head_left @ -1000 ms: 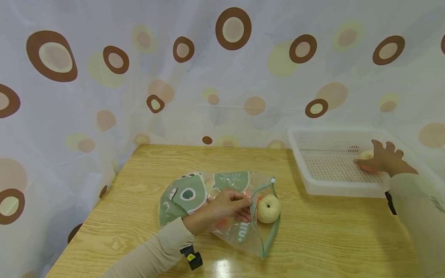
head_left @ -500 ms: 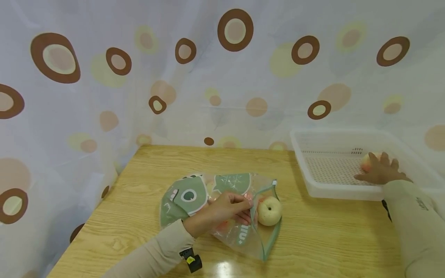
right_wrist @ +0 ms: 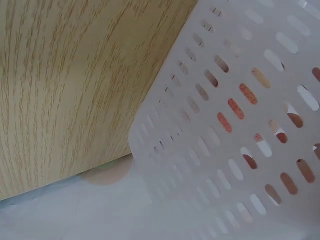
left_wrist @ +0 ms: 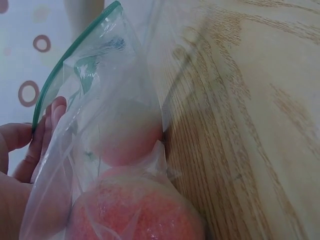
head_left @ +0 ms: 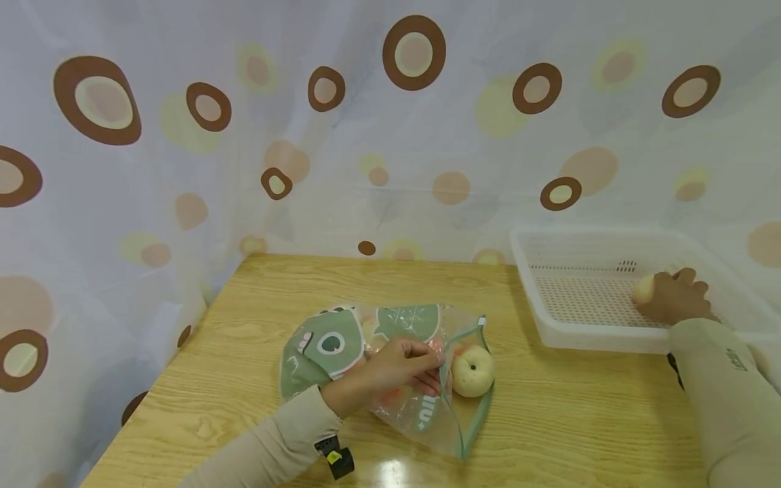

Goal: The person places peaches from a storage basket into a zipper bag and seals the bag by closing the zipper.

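Observation:
A clear zip bag (head_left: 407,320) with a green cartoon print lies on the table, several red-and-cream peaches inside it. Its mouth faces right, where a pale peach (head_left: 473,371) sits just within the green-edged opening. My left hand (head_left: 390,369) pinches the bag's upper edge between thumb and fingers; the left wrist view shows the green seal (left_wrist: 62,57) at the fingertips and a red peach (left_wrist: 135,215) behind the plastic. Over in the white basket (head_left: 604,335), my right hand (head_left: 678,298) curls its fingers round another peach (head_left: 643,289), partly hidden by the hand.
The perforated basket stands at the right rear of the wooden table (head_left: 567,413); its slotted side wall (right_wrist: 200,145) fills much of the right wrist view. A white curtain with brown circles (head_left: 366,135) hangs behind and on the left.
My right hand has gone from spread fingers over the basket's peach to curling round it, and the peach has turned its pale side out. The left hand keeps its place on the bag.

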A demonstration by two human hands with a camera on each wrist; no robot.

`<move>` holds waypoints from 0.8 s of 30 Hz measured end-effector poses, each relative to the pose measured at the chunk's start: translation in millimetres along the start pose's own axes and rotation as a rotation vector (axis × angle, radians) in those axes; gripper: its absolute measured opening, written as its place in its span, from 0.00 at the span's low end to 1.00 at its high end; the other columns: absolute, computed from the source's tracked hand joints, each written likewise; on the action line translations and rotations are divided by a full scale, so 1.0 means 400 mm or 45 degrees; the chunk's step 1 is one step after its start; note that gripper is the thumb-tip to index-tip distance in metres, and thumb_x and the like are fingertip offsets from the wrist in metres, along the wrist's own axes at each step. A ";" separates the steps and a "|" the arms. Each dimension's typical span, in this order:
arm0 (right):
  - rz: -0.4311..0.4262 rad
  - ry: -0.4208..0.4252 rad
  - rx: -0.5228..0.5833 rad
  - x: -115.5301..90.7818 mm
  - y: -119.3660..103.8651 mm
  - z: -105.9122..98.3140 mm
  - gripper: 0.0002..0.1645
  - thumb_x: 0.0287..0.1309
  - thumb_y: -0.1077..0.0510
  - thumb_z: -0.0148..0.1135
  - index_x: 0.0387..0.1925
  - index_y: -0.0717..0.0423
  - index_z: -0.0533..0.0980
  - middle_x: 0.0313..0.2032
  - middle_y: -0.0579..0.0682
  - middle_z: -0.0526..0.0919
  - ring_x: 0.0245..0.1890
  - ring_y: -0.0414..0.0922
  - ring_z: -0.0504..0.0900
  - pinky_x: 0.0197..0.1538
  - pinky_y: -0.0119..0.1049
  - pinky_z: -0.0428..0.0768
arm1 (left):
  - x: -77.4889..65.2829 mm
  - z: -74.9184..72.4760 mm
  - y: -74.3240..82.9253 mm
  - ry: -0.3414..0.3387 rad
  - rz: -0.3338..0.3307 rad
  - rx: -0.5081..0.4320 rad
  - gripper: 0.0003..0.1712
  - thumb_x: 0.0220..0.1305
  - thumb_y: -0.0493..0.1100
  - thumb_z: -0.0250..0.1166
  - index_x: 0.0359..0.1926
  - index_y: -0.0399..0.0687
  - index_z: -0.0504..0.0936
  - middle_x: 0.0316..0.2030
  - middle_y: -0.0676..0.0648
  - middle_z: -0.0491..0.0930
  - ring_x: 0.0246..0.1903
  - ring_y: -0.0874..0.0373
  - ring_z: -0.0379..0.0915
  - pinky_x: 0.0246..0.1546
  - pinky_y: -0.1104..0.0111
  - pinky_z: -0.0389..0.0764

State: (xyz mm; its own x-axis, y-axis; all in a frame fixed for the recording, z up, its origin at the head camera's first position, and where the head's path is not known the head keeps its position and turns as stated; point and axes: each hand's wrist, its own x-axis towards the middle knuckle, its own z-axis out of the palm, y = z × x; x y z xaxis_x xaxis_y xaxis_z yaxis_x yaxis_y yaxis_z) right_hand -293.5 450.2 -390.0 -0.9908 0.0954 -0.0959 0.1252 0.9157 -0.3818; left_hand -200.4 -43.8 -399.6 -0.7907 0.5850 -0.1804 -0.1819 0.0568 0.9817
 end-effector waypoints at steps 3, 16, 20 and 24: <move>-0.109 0.105 -0.157 0.004 -0.005 0.003 0.43 0.58 0.49 0.56 0.52 0.87 0.55 0.47 0.87 0.51 0.41 0.83 0.56 0.31 0.69 0.66 | -0.001 0.000 -0.001 0.001 -0.005 -0.002 0.16 0.70 0.40 0.57 0.41 0.25 0.79 0.25 0.48 0.81 0.26 0.60 0.81 0.34 0.66 0.85; -0.203 0.120 -0.117 0.014 0.004 0.015 0.38 0.49 0.62 0.65 0.56 0.75 0.57 0.50 0.86 0.49 0.37 0.81 0.60 0.31 0.68 0.70 | -0.001 0.000 -0.001 -0.017 0.003 -0.006 0.17 0.69 0.41 0.58 0.40 0.25 0.79 0.25 0.48 0.81 0.26 0.60 0.80 0.33 0.69 0.84; -0.265 0.111 -0.146 0.020 0.009 0.015 0.37 0.50 0.62 0.64 0.56 0.76 0.58 0.49 0.84 0.55 0.35 0.78 0.68 0.33 0.67 0.71 | 0.000 0.000 -0.003 -0.018 0.006 0.001 0.17 0.69 0.41 0.58 0.40 0.25 0.79 0.26 0.48 0.81 0.26 0.60 0.80 0.34 0.68 0.84; -0.216 0.038 -0.115 0.029 0.019 0.016 0.44 0.51 0.56 0.65 0.61 0.74 0.54 0.49 0.84 0.50 0.34 0.77 0.67 0.30 0.65 0.72 | -0.001 0.001 -0.003 -0.021 0.011 0.010 0.17 0.69 0.41 0.58 0.40 0.26 0.79 0.26 0.48 0.81 0.26 0.60 0.80 0.34 0.68 0.84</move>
State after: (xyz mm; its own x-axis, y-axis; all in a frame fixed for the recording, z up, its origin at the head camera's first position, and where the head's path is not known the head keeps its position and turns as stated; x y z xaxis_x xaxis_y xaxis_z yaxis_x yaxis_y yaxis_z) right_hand -303.5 455.7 -400.0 -0.9985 -0.0532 -0.0093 -0.0478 0.9509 -0.3058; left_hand -199.8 -43.8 -400.7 -0.7827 0.5985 -0.1708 -0.1703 0.0580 0.9837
